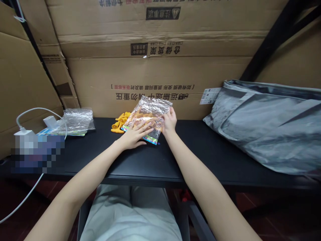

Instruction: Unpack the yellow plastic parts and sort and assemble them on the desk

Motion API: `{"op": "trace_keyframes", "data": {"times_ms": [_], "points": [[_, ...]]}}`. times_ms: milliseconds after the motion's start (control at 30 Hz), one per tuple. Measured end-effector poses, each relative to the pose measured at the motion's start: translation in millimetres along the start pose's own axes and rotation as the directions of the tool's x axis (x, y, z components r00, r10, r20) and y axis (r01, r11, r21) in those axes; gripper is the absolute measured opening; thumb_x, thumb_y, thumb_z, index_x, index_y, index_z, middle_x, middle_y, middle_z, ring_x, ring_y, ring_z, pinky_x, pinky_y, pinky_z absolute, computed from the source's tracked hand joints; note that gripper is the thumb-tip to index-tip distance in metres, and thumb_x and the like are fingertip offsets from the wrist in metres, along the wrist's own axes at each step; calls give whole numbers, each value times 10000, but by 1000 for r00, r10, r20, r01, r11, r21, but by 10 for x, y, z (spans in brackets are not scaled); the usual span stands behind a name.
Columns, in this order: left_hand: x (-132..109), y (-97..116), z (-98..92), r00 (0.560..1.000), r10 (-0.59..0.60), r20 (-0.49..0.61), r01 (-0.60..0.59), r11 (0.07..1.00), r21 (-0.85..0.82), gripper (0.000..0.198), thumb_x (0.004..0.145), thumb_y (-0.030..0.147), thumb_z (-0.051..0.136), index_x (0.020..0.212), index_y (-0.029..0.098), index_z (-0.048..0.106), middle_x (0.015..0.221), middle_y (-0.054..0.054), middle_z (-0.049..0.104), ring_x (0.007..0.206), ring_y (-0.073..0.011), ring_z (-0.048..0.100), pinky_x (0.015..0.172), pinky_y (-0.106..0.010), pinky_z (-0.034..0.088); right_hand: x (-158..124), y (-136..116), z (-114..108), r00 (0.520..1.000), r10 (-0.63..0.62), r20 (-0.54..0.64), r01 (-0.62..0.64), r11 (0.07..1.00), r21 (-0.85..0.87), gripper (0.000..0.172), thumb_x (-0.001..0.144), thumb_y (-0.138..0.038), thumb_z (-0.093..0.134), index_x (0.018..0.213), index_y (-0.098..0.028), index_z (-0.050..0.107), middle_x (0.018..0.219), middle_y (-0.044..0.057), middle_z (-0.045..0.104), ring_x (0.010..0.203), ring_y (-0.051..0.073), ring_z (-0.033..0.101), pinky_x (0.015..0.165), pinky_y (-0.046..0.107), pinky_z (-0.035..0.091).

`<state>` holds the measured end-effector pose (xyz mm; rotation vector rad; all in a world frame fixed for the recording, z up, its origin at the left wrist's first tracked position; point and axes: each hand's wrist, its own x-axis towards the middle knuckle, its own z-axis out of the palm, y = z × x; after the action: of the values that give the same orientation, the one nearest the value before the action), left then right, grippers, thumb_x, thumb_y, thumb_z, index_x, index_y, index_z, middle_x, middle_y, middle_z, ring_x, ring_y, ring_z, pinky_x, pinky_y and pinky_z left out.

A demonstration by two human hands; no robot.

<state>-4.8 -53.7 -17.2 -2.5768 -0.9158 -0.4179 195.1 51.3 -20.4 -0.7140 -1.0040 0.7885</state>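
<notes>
A clear plastic bag [155, 105] with a colourful printed strip along its lower edge lies tilted in front of me. Several orange-yellow plastic pieces show through it; whether they are inside or behind it I cannot tell. My left hand [134, 135] rests flat on the lower left of the bag, fingers spread. My right hand [169, 119] pinches the bag's right edge between thumb and fingers. Just left of the bag, a loose heap of orange-yellow plastic pieces [117, 125] sits on the black table [147, 164].
More clear plastic bags [79, 118] lie at the left, beside a white charger [24, 139] with its white cable [32, 189]. A large grey fabric bag [271, 130] takes up the right side. Cardboard [100, 72] with printed characters stands behind the table.
</notes>
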Motion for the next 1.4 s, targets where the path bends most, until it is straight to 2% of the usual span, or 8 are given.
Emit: {"op": "trace_keyframes", "data": {"times_ms": [233,400,633,800,933,1067,1267,1400], "points": [[72,-125,-78,994,-107,-26,109,988,111,589,883,32,328,1445,184,417,1530,-69,374,1438,-202,302,1203,-444,165,-59,-84,60,998,54,-25,-53,998,27,804,730,-187,565,1488,-279,316,1577,82,287,1110,193,627,835,318,576],[-47,-555,-236,937,-335,-98,348,920,178,581,870,44,297,1422,139,453,1517,-119,384,1417,-241,349,1171,-485,240,-141,-106,96,997,75,12,-75,997,-2,806,725,-228,608,1479,-306,337,1604,94,198,1026,202,680,845,340,571],[-819,-1278,-412,743,-669,2,635,706,314,635,787,31,358,1404,130,470,1508,-139,410,1405,-283,362,1129,-509,298,-170,-66,114,994,98,52,-95,993,-64,833,684,-240,634,1474,-226,369,1576,151,253,1081,265,661,851,358,574],[-1355,-1613,-377,508,-834,215,730,549,406,595,780,72,395,1357,130,530,1422,-183,504,1291,-319,499,1032,-505,415,-163,-17,110,994,94,59,-87,990,-111,847,657,-263,657,1462,-220,396,1559,138,302,1243,303,552,875,375,573],[-1498,-1715,-372,387,-870,305,774,486,406,583,794,165,475,1374,211,526,1456,-142,481,1311,-324,478,1040,-492,410,-163,41,104,994,70,85,-54,983,-177,802,673,-279,644,1442,-233,423,1542,108,345,1342,298,449,879,385,574],[-1470,-1751,-413,285,-873,395,801,444,401,530,756,220,563,1283,248,616,1437,-132,507,1312,-366,466,1081,-578,336,-207,102,119,984,84,155,-38,959,-279,742,696,-265,621,1416,-205,451,1547,131,335,1221,256,566,902,371,556],[-1233,-1744,-467,209,-879,428,791,409,455,515,716,230,597,1227,213,660,1489,-143,438,1422,-423,263,1090,-689,231,-380,90,107,890,37,454,277,747,-604,629,762,-188,573,1386,-186,496,1556,139,317,1204,256,578,1074,436,420],[-987,-1574,-385,376,-788,488,754,566,334,638,769,219,512,1404,280,496,1566,-74,306,1464,-355,188,1129,-648,195,-453,39,107,809,39,586,470,554,-687,591,780,-147,530,1369,-199,523,1523,94,392,1355,290,428,1142,495,320]]}}
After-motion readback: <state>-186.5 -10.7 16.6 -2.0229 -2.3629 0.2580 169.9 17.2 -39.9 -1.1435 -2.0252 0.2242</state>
